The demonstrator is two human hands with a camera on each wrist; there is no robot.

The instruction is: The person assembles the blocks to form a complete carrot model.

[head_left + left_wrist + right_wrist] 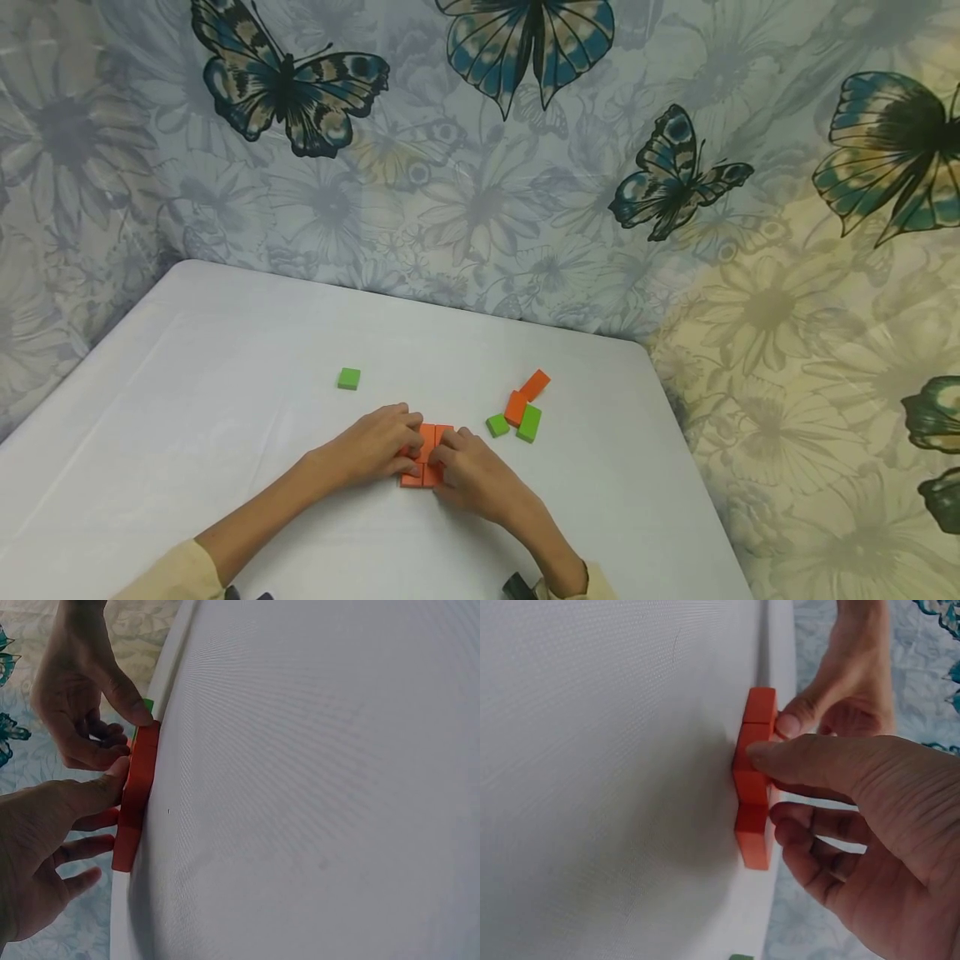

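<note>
While both hands bear on them, head cam has the orange blocks point(429, 454) lying flat, edge to edge, on the white table point(225, 375), btwn L hand point(378, 446) at left & R hand point(480, 477) at right. Single green block point(348, 378) sits apart, far & left; 4 loose blocks point(515, 408) (2 orange, 2 green) lie bunched far & right. Butterfly-print cloth point(480, 200) behind table's far edge; pale sleeves point(168, 575) near. L wrist cam: L hand's thumb tip touches top of the orange row, fingers loosely spread along it, no firm grip; R hand at the row's other end. R wrist cam: R hand pinches an orange block, thumb on its near face, other fingers curled; L thumb touches just alongside.
</note>
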